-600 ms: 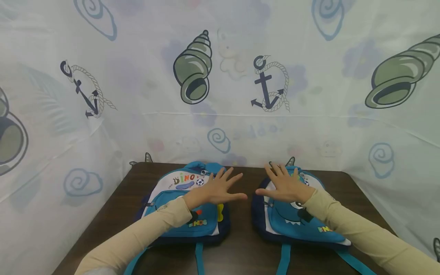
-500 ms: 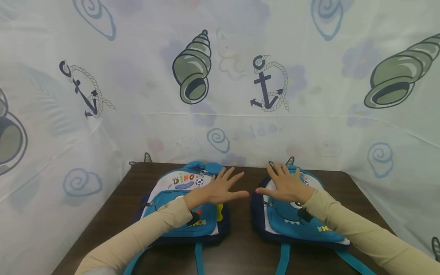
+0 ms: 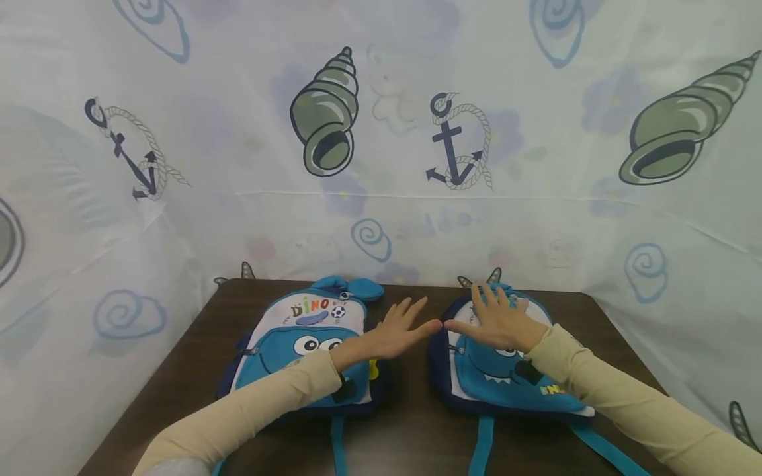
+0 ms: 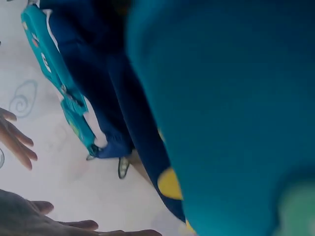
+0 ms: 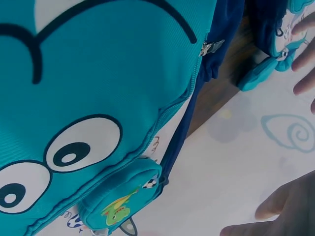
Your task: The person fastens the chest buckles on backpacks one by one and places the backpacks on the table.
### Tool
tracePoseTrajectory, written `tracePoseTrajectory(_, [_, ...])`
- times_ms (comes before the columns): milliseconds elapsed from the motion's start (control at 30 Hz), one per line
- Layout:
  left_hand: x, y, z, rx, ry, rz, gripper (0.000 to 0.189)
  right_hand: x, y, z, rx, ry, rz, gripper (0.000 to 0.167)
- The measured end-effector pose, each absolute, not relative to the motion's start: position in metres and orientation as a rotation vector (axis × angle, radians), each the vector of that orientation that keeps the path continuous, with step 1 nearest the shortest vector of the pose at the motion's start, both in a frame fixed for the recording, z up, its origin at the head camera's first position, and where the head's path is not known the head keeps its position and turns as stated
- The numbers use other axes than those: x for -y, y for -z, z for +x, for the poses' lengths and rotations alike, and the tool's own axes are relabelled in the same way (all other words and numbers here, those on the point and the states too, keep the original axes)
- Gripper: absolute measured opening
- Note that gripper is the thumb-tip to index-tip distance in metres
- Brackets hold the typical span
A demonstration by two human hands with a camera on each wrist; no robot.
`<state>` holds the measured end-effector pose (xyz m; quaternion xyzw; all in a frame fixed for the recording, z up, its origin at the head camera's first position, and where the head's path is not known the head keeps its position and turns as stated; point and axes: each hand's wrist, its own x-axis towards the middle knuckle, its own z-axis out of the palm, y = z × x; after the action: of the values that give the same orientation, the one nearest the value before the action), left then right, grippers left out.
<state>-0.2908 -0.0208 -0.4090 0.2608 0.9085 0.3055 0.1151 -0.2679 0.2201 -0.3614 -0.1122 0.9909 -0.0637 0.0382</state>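
My left hand (image 3: 393, 337) is held with fingers spread, over the right side of the left backpack (image 3: 280, 357). That bag is blue, white and navy, with a cartoon face and "DINO" lettering. My right hand (image 3: 503, 324), fingers also spread, overlaps the upper part of the right backpack (image 3: 494, 377), a similar blue bag with cartoon eyes and teeth. The two thumb tips come right up to each other between the bags. Neither hand holds anything. In the right wrist view, the right backpack's teal front pocket (image 5: 98, 73) and a small dinosaur pouch (image 5: 123, 191) show close up.
Both bags lie on a dark brown wooden table (image 3: 184, 370). Teal straps (image 3: 482, 443) trail from them toward the front edge. A pale curtain (image 3: 238, 132) printed with shells and anchors surrounds the table at the back and sides.
The left hand has moved right, bringing its thumb up to the right thumb and uncovering more of the left bag's face. The right hand stays nearly in place. The head view shifts slightly.
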Motion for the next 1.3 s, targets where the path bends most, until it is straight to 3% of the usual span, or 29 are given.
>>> tracePoseTrajectory(500, [-0.007, 0.412, -0.281, -2.542, -1.134, 0.683, 0.106, -0.229, 0.361, -0.265, -2.945, 0.196, -0.262, 0.110])
tracePoseTrajectory(633, [-0.014, 0.418, -0.282, -2.397, -1.379, 0.638, 0.097, -0.231, 0.359, -0.262, -2.908, 0.203, -0.228, 0.111])
tracePoseTrajectory(733, [-0.018, 0.422, -0.282, -2.172, -1.606, 0.512, 0.094, -0.233, 0.359, -0.259, -2.848, 0.222, -0.187, 0.112])
tracePoseTrajectory(967, [-0.020, 0.428, -0.277, -1.891, -1.868, 0.130, 0.106, -0.239, 0.361, -0.251, -2.710, 0.229, -0.093, 0.117])
tracePoseTrajectory(1300, [-0.028, 0.439, -0.253, -1.823, -1.999, -0.003, 0.108, -0.245, 0.390, -0.245, -2.743, 0.218, -0.073, 0.117])
